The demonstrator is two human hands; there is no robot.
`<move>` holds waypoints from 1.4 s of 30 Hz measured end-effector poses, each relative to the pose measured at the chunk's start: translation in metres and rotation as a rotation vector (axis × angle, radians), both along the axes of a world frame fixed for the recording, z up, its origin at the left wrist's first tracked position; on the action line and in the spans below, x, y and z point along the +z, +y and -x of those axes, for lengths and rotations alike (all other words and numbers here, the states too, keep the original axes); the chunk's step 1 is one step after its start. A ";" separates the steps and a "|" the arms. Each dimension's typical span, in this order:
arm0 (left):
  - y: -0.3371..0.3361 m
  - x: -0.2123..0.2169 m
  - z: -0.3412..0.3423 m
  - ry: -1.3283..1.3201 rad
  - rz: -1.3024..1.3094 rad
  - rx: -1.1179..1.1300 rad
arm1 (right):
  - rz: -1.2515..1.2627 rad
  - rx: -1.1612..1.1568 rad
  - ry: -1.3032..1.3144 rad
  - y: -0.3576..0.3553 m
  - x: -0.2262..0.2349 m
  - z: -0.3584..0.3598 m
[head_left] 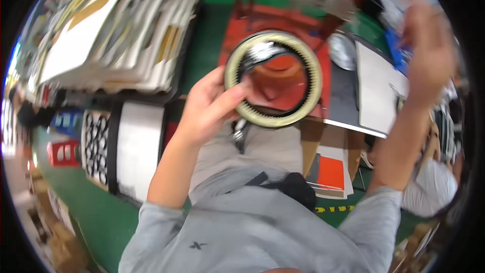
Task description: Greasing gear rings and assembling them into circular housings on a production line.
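Note:
My left hand (208,105) grips the left side of a round cream-coloured ring (275,120), its thumb over the rim and reaching into the opening. The ring has a dark, toothed inner edge, and glossy reflections show within its opening. It is held up in front of me, above a red work surface (323,65). Raised at the upper right, away from the ring, is my right hand (429,53). Motion smears its fingers, so I cannot make out whether it holds anything.
Tall stacks of white and tan sheets (116,35) stand at the left. Below them are a white panel (139,146) and a tray of round dark parts (96,146). A clipboard (379,91) lies right of the red surface. Another person (432,187) sits at the far right.

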State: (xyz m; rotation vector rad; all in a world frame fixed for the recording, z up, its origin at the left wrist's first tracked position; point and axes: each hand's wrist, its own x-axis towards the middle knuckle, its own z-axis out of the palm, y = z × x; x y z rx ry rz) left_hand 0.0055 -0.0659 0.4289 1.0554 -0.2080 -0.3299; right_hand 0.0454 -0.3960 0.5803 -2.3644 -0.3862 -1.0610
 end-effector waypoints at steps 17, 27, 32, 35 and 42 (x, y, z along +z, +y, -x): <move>-0.124 -0.062 0.069 -0.162 -0.390 -0.456 | -1.588 -0.152 0.372 -0.158 -0.196 0.110; -0.028 -0.100 0.088 0.106 -0.525 -0.278 | -1.625 -0.318 0.421 -0.251 -0.229 0.000; 0.017 -0.120 0.102 0.212 -0.564 0.013 | -1.703 -0.089 0.567 -0.312 -0.271 -0.010; 0.032 -0.145 0.110 0.251 -0.540 0.254 | -1.399 -0.267 0.635 -0.355 -0.259 0.031; 0.097 -0.270 0.182 0.986 0.133 0.926 | -1.232 -0.064 0.498 -0.295 -0.202 0.109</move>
